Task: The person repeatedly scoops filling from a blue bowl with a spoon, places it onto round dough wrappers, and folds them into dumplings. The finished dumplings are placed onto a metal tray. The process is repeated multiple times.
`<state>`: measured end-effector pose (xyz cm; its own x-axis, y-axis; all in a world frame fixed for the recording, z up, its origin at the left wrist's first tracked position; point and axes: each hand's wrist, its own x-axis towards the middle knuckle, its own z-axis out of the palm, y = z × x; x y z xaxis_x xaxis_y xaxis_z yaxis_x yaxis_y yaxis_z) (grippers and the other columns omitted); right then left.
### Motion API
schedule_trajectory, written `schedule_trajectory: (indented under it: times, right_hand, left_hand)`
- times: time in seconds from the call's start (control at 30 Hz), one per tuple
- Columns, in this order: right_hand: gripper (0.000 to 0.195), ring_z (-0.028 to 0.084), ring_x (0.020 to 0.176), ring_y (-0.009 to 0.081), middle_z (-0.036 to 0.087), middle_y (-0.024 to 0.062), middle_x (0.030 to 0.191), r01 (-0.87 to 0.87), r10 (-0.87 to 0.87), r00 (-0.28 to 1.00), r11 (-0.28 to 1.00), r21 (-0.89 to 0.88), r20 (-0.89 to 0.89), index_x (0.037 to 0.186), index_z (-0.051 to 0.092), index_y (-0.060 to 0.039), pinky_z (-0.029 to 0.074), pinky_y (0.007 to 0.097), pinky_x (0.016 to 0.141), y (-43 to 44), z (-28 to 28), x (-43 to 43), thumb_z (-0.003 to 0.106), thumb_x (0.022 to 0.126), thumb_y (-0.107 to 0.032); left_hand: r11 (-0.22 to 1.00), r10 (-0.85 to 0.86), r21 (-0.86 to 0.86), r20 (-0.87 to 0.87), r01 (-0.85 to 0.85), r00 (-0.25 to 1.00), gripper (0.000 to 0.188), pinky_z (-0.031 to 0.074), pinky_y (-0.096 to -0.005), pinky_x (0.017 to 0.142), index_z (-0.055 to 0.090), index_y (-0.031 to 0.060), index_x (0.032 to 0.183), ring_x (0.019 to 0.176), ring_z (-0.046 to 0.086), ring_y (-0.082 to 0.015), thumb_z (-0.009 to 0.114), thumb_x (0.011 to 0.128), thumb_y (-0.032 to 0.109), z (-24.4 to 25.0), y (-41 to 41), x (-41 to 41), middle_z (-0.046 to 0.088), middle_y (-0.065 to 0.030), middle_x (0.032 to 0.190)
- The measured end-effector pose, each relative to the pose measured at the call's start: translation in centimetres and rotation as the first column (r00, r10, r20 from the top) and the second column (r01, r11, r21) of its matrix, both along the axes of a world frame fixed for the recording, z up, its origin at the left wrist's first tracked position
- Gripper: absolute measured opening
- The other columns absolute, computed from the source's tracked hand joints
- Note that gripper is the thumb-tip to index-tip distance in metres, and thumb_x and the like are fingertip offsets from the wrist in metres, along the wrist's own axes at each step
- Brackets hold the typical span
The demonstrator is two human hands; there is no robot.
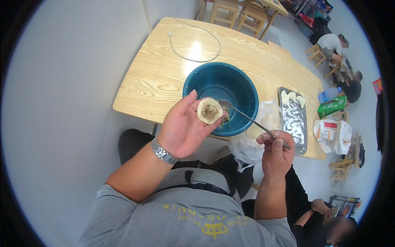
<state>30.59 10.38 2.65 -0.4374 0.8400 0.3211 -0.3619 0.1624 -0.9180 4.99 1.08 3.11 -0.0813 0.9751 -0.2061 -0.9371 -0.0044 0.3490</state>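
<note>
On the fingers of my left hand (188, 123), palm up, rests a round dough wrapper (201, 116) with a lump of minced filling (210, 110) at its middle. My right hand (277, 151) grips the handle of a metal spoon (253, 121), whose bowl is over the blue-green plastic basin (251, 92). More filling (224, 119) with green bits lies in the basin, partly hidden by my left hand. Right of the basin, a clear plastic bag (247, 151) holds pale dough. A dark metal tray (294, 132), dusted white, carries several folded dumplings (291, 95) at its far end.
The wooden table (148, 83) bears a looped cable (185, 58). Beyond the tray are a plastic bottle (329, 95), a green packet (331, 107) and a white bag (331, 136). A person in black (305, 216) sits close at lower right; other people sit farther off.
</note>
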Motion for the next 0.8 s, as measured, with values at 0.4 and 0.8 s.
schedule_trajectory:
  times: [0.4, 0.8]
  right_hand:
    - [0.016, 0.075, 0.077, 0.0291, 0.074, 0.0163, 0.09, 0.102, -0.094, 0.995, 0.94, -0.327, 0.041, 0.117, 0.058, -0.0028, 0.063, 0.0385, 0.071, -0.9, -0.2, -0.9, 0.054, 0.108, -0.016]
    - [0.017, 0.076, 0.081, 0.0287, 0.073, 0.0176, 0.091, 0.133, -0.115, 0.988, 0.973, -0.19, 0.101, 0.115, 0.055, -0.0006, 0.064, 0.0401, 0.075, -1.3, 2.3, -2.5, 0.052, 0.109, -0.017]
  left_hand:
    - [0.998, 0.067, -0.017, -0.047, -0.068, 0.997, 0.051, 0.05, -0.0415, 0.108, 0.051, -0.0013, 0.135, 0.125, 0.06, -0.027, 0.039, 0.112, 0.043, -0.1, -0.3, 0.6, 0.06, -0.0172, 0.135]
    - [0.998, 0.062, 0.003, -0.139, -0.063, 0.988, 0.05, 0.047, -0.0395, 0.108, 0.051, 0.0032, 0.136, 0.126, 0.058, -0.0235, 0.038, 0.112, 0.045, -0.4, -0.5, 0.7, 0.059, -0.013, 0.138]
